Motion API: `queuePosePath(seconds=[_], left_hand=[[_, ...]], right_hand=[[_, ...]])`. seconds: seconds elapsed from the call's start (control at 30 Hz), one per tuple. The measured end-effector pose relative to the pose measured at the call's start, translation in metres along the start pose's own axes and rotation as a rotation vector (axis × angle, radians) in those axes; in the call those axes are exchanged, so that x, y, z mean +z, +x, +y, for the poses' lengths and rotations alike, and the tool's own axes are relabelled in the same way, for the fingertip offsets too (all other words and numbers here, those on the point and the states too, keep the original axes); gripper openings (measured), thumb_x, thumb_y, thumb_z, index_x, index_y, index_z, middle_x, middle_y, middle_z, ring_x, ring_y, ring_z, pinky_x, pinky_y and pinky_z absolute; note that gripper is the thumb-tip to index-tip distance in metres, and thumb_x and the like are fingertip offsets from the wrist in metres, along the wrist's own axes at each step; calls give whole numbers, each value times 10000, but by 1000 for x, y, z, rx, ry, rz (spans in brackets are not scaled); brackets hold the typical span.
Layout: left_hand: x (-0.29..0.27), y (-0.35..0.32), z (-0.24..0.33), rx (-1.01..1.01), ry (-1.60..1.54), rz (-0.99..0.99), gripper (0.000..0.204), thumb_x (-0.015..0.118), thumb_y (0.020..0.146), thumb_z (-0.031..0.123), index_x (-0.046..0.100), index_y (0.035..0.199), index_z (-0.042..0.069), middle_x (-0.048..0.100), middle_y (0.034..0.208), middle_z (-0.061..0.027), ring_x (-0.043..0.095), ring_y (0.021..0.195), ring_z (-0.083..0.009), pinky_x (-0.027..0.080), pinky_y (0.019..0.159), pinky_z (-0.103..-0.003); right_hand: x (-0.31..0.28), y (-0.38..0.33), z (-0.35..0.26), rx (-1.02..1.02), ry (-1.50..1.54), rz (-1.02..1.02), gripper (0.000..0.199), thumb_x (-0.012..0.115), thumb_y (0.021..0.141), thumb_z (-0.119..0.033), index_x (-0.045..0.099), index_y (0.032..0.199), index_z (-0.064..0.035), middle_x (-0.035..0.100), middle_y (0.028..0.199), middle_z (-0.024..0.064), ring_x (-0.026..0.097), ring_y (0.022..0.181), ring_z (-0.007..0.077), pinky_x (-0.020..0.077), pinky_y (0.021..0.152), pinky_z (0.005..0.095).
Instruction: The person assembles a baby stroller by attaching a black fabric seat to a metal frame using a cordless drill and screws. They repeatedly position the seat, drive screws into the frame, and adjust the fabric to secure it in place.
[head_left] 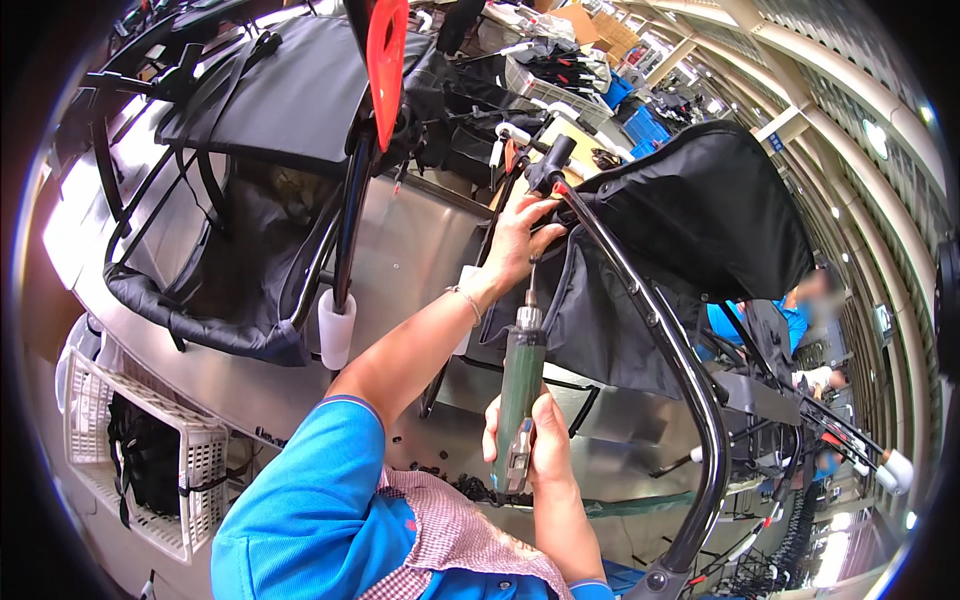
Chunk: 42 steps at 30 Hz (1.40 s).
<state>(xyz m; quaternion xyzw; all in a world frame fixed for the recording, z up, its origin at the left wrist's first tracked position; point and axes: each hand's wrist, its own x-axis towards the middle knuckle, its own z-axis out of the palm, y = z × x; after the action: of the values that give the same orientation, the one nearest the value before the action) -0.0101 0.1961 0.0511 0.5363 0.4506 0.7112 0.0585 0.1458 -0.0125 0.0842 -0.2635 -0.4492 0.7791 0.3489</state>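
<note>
A stroller with a black tubular frame (648, 302) and a dark canopy (705, 215) stands in front of me, to the right. My left hand (518, 240) reaches up to it and grips the frame just below a black joint (550, 168); part of what its fingers hold is hidden. Lower down, my right hand (548, 440) is closed around a green electric screwdriver (524, 375). The tool stands upright, its bit pointing up near my left thumb and the dark seat fabric (590, 300). Whether the bit touches a screw cannot be made out.
Another black stroller (240, 220) stands left on the metal table (385, 270), a red strap-like piece (387, 70) hanging close by. At lower left, a white plastic basket (200, 490) holds black parts. Small dark pieces lie near my body. Someone in blue (790, 320) is at the right.
</note>
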Motion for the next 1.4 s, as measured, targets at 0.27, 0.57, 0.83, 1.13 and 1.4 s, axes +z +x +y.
queuePosePath(seconds=[0.27, 0.57, 0.83, 1.13, 1.4], left_hand=[[10, 1, -2, 87, -115, 0, 334, 774, 722, 127, 633, 990, -13, 653, 920, -142, 620, 858, -314, 492, 787, -363], [11, -6, 0, 28, -162, 42, 327, 758, 725, 100, 631, 1012, 6, 640, 960, -145, 621, 899, -318, 505, 784, -354], [14, -11, 5, 22, -180, 41, 327, 690, 704, -8, 619, 1024, 1, 613, 961, -150, 609, 882, -335, 504, 787, -367], [20, -15, 12, 13, -192, 42, 363, 644, 682, -54, 619, 1039, 5, 605, 984, -153, 608, 912, -331, 506, 824, -361], [20, -13, 6, 8, -255, 13, 364, 652, 679, -65, 620, 1038, -10, 622, 998, -143, 612, 936, -306, 494, 854, -330]], right_hand=[[11, 20, -16, -18, -45, 81, 688, 772, 771, -373, 369, 1225, -48, 575, 774, 106, 600, 546, 203, 512, 481, 314], [6, 24, -16, -43, -140, 180, 569, 774, 779, -326, 397, 1104, -50, 576, 757, 98, 604, 528, 188, 516, 459, 307], [11, 32, -22, -58, -202, 257, 549, 793, 760, -319, 413, 1056, -55, 569, 734, 78, 604, 517, 176, 512, 445, 297], [2, 32, -26, -45, -149, 276, 541, 780, 770, -345, 418, 1055, -62, 573, 735, 82, 601, 516, 173, 514, 445, 291], [-7, 31, -31, -35, -123, 255, 604, 772, 774, -368, 402, 1132, -52, 573, 729, 73, 593, 516, 170, 499, 445, 285]])
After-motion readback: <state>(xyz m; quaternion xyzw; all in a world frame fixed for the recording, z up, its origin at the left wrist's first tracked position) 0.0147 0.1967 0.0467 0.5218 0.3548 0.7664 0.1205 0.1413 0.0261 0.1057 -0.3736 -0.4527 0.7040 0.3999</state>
